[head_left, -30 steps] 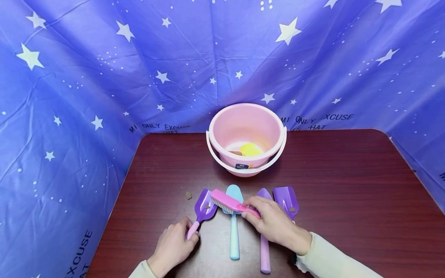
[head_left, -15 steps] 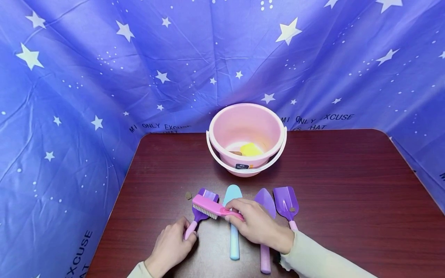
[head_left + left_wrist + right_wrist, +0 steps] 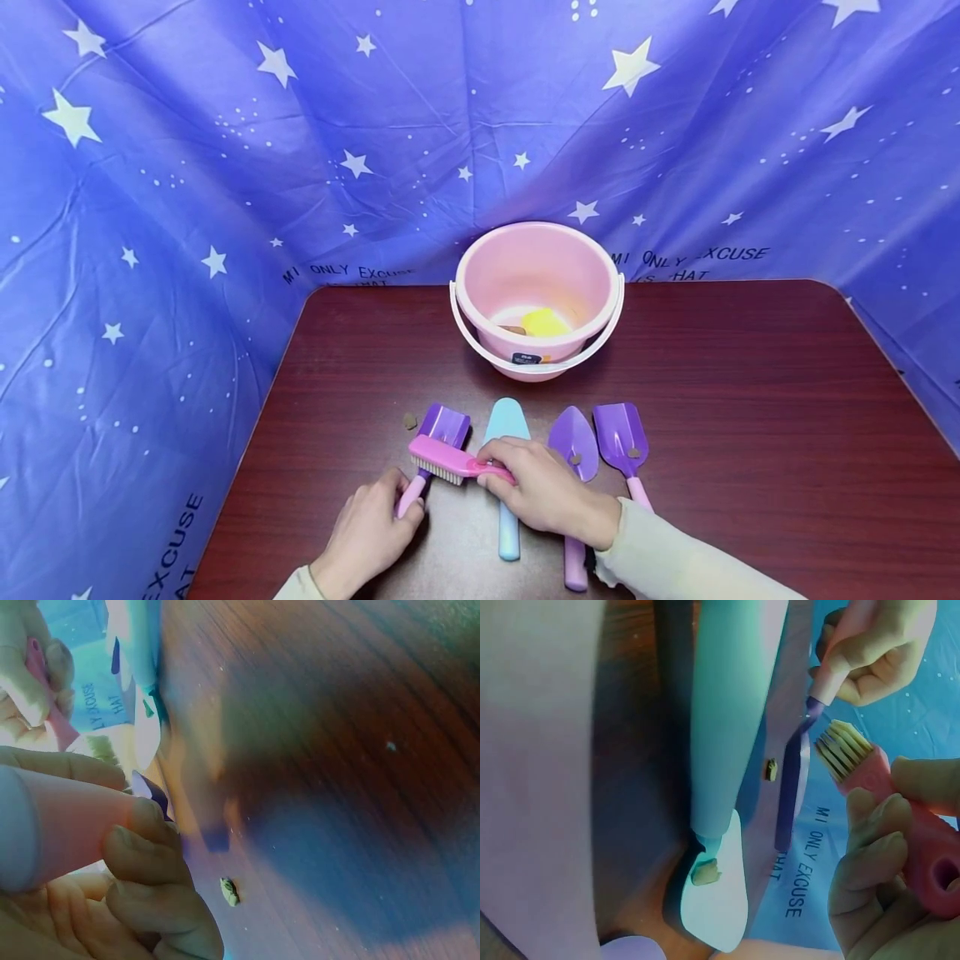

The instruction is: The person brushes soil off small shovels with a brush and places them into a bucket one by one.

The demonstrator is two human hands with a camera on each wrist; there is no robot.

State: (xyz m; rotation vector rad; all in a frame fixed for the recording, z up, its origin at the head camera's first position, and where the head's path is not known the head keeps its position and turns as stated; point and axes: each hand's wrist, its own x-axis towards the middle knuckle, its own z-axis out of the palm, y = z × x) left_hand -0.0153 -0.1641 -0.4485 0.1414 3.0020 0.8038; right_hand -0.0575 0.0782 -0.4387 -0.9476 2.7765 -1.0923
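Note:
My left hand [image 3: 371,525] grips the pink handle [image 3: 75,825] of a purple toy shovel [image 3: 446,425], whose blade points away from me. My right hand [image 3: 543,492] holds a pink brush [image 3: 442,457] by its handle, thumb and fingers around it. Its pale bristles [image 3: 844,754] hang over the lower blade and neck of the shovel, hiding that part in the head view. Beneath my right hand lies a light blue trowel [image 3: 509,533] with a brown lump [image 3: 705,872] on its blade. Another brown lump [image 3: 410,422] rests on the table left of the shovel.
To the right lie a purple pointed trowel [image 3: 573,437] and a second purple shovel [image 3: 621,433], each bearing a small brown lump. Behind them stands a pink bucket [image 3: 536,267] with a yellow object [image 3: 545,322] inside. A blue starry curtain [image 3: 420,125] borders the table.
My right hand has moved the brush left, from over the blue trowel onto the held shovel. The shovel blade has tilted, and the lump earlier visible on it no longer shows.

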